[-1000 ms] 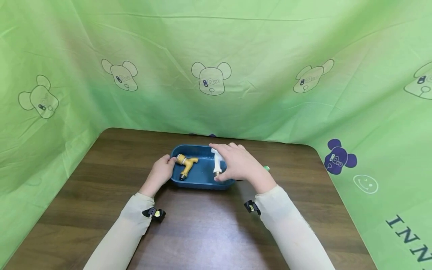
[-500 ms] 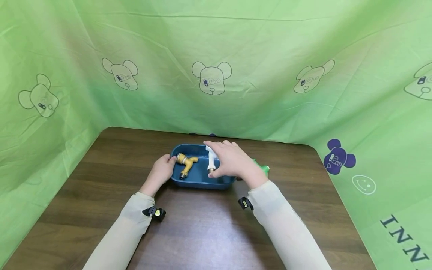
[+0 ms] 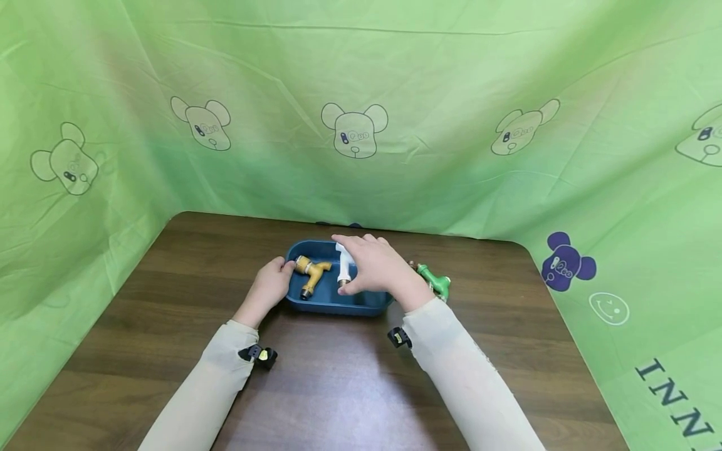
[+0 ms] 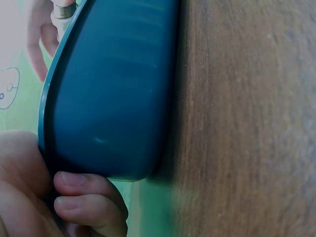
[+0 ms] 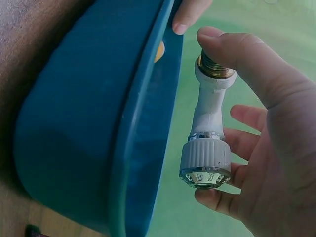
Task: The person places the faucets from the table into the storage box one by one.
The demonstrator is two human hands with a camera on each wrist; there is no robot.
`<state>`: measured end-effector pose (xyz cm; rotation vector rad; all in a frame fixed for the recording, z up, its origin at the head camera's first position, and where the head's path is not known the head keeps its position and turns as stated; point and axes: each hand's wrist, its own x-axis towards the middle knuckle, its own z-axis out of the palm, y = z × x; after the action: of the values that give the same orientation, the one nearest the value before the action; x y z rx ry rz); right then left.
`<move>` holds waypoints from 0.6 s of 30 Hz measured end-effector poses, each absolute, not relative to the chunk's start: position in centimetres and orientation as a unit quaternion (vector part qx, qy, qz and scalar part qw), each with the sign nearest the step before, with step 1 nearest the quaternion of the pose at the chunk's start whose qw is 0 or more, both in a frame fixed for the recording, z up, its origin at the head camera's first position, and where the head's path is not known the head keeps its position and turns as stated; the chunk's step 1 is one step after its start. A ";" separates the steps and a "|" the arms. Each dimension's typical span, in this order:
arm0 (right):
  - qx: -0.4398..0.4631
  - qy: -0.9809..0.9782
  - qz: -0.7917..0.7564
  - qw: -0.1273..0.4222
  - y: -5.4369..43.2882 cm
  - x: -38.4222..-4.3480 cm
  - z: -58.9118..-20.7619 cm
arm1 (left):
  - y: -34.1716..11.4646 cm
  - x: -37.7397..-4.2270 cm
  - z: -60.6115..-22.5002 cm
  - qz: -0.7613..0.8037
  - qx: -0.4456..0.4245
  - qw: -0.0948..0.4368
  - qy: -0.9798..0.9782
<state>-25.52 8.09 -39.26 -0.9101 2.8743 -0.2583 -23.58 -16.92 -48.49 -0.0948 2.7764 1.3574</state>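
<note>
A blue plastic basin [image 3: 338, 309] stands on the table, and my left hand [image 3: 267, 288] grips the rim at its left end. In the left wrist view the fingers [image 4: 89, 210] curl under that rim. My right hand [image 3: 379, 268] holds a white faucet [image 3: 343, 266] over the basin. Seen from the right wrist, the thumb lies at the brass threaded end of the white faucet [image 5: 210, 113], and fingers support its ribbed white and chrome part. Inside the basin, on the left, lies a yellow faucet [image 3: 314, 277] with a black end.
On the table right of the basin lies a green faucet [image 3: 434, 280], partly covered by the right forearm. The brown wooden table [image 3: 316, 388] is bounded by a green printed curtain [image 3: 440, 169] at the back and both sides.
My right hand has moved left with the white faucet, closer to the yellow one. More of the green faucet has come into sight. My left hand has stayed on the basin's rim.
</note>
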 end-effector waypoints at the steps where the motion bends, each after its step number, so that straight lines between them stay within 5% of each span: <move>1: -0.301 0.948 -0.085 0.057 8.0 -25.6 -39.4 | -16.9 -23.6 -48.5 0.440 -0.031 0.025 0.897; 18: -0.285 0.953 -0.091 0.056 6.9 -25.6 -41.3 | -16.9 -23.7 -48.8 0.437 -0.028 0.022 0.899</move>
<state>-25.64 6.91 -41.29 -0.8649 2.8905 -0.2770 -23.72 -16.92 -48.77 -0.0853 2.7857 1.3538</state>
